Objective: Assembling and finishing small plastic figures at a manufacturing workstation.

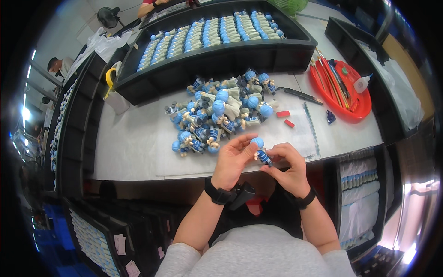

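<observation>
Head view, looking down. Both my hands are working close in front of my body, over the near edge of the table [129, 154], and both are closing on one small figurine [264, 156] with blue hair and a blue outfit. My left hand [233, 160] is keeping thumb and fingers bent in at the head end, leaving little gap. My right hand [290, 167] is pinching the lower end between thumb and curled fingers. The figurine is leaning, its head pointing up and slightly left, its feet toward my right fingers.

Just beyond the grip, a little left, a loose pile of figurines [218, 109] is spreading across the table, lying every which way. Ahead and slightly right of the grip, two red blocks [283, 114] are lying near each other; past them a dark, thin tool [302, 95] is lying aslant. Farther right, a red tray [354, 118] is holding brushes [336, 85] and a white bottle [362, 84]. A dark blue lump [330, 117] is sitting beside the tray. Farthest ahead, behind the pile, a big black crate [217, 63] is holding rows of blue-headed figurines [203, 37].
</observation>
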The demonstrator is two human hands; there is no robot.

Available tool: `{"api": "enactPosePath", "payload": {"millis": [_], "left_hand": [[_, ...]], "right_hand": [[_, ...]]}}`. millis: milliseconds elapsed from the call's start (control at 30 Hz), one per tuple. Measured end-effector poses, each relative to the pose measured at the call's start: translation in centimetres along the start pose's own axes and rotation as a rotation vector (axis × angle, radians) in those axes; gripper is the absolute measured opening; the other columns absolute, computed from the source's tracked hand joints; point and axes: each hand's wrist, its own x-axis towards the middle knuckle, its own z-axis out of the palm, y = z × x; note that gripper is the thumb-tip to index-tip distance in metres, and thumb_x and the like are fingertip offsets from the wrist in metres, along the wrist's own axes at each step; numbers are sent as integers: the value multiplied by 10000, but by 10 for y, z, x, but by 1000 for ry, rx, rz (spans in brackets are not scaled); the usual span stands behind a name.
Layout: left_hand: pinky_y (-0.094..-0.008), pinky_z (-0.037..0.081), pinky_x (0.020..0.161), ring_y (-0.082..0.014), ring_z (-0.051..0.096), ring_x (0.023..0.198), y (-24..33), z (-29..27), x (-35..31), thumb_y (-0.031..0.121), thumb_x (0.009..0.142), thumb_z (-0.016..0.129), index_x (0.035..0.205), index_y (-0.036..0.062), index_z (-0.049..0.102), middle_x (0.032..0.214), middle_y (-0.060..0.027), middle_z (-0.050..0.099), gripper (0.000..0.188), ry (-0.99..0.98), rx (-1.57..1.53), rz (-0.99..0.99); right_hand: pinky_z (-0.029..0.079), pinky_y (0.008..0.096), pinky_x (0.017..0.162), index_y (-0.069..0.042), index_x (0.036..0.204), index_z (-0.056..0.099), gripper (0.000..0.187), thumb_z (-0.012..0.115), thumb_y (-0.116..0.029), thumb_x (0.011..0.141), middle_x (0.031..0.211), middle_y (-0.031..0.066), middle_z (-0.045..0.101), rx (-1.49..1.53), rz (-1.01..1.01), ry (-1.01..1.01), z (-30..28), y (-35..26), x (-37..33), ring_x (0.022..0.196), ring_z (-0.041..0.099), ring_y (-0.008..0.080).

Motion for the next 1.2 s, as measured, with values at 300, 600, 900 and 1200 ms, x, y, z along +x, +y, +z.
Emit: {"api": "enactPosePath", "payload": {"millis": [300, 600, 900, 1200], "left_hand": [[-346, 340, 953, -237, 475, 1084, -10, -5, 3, -3, 834, 471, 1110, -35, 489, 1163, -180, 493, 278, -200, -10, 134], [-321, 259, 1012, -223, 417, 1135, -17, 3, 0, 2, 842, 439, 1146, -89, 419, 1201, -184, 447, 318, -128, 571, 274], [-318, 366, 913, -232, 496, 1025, -16, 13, -7, 44, 847, 489, 1106, -74, 464, 1119, -179, 505, 285, -35, 765, 218], [-328, 364, 918, -237, 488, 1037, -15, 24, -7, 54, 854, 483, 1107, -66, 465, 1120, -178, 506, 281, 6, 845, 183]], "right_hand": [[449, 253, 715, 3, 1100, 481, 309, 538, -71, 805, 981, 96, 563, 208, 191, -217, -24, -3, 6, 883, 531, 130], [456, 281, 702, -21, 950, 572, 300, 636, 6, 658, 885, 95, 566, 279, 123, 401, -98, -4, -61, 835, 554, 177], [470, 276, 685, -58, 860, 635, 183, 634, -75, 678, 824, 87, 634, -836, 730, 1495, -302, 64, -380, 744, 604, 172], [469, 340, 733, -105, 771, 659, 191, 564, -26, 625, 808, 115, 629, -982, 1397, 1330, -325, 117, -508, 813, 600, 268]]}}
